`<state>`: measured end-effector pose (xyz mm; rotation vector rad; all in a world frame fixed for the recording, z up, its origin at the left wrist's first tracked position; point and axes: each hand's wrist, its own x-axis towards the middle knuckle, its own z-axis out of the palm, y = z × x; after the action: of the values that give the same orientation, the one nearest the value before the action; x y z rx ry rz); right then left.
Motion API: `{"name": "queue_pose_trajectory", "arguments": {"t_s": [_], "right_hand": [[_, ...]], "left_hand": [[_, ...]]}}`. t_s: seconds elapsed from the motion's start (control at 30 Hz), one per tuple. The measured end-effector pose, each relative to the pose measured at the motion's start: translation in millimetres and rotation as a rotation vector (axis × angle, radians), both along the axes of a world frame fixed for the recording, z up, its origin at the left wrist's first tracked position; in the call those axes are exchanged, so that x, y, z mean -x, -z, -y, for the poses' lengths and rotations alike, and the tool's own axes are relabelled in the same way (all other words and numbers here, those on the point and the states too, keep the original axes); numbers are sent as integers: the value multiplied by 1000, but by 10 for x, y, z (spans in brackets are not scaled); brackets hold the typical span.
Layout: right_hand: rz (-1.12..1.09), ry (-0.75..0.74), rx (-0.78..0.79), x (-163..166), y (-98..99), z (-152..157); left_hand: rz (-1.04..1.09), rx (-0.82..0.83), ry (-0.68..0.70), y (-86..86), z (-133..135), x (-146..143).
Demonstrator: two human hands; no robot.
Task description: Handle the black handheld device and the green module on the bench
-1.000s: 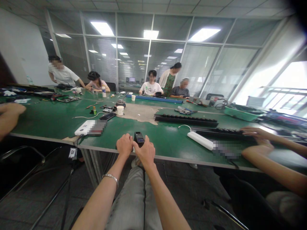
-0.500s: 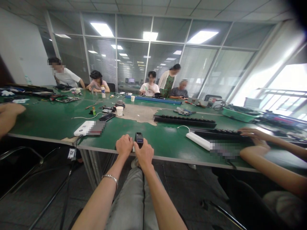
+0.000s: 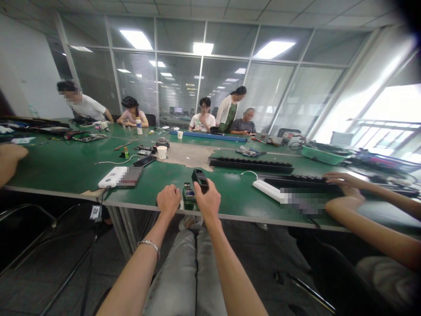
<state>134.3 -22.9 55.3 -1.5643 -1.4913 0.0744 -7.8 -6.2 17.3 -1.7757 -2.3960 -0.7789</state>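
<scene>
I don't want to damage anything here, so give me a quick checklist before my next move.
1. Black casing held in the right hand: ok.
2. Green circuit board exposed to view: ok, beside the casing.
3. Board well in from the table edge: not ok, it sits close to the front edge.
4. Left hand empty: cannot tell, its fingers curl out of sight.
5. Paper cup away from both hands: ok, it stands farther back.

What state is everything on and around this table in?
Black casing: tilted, held in the right hand.
Circuit board: exposed, beside the left hand.
Nearer paper cup: upright, contents unclear.
Farther paper cup: upright.
Labelled bottle: upright.
Green basket: loaded.
Computer monitor: lit.
Light panels: lit.
</scene>
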Motion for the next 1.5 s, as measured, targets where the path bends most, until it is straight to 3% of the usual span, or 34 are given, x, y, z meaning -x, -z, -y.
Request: {"name": "queue_pose_trajectory", "arguments": {"t_s": [0.17, 0.33, 0.9, 1.07, 1.23, 1.37, 1.5], "right_hand": [[57, 92, 81, -327, 267, -56], [143, 94, 92, -443, 491, -36], [159, 69, 33, -487, 616, -38], [51, 41, 82, -518, 530, -9], [-126, -12, 91, -419, 222, 23], [-111, -84, 66, -179, 7, 48], [-15, -58, 127, 53, -43, 43]], "left_hand": [[12, -7, 5, 6, -9, -2], [9, 2, 8, 16, -20, -17], [-29, -9, -9, 37, -36, -18], [-29, -23, -1, 56, -41, -4], [-33, -30, -14, 67, -41, -11], [-40, -44, -6, 73, -43, -12], [-41, -40, -7, 74, -41, -6]]}}
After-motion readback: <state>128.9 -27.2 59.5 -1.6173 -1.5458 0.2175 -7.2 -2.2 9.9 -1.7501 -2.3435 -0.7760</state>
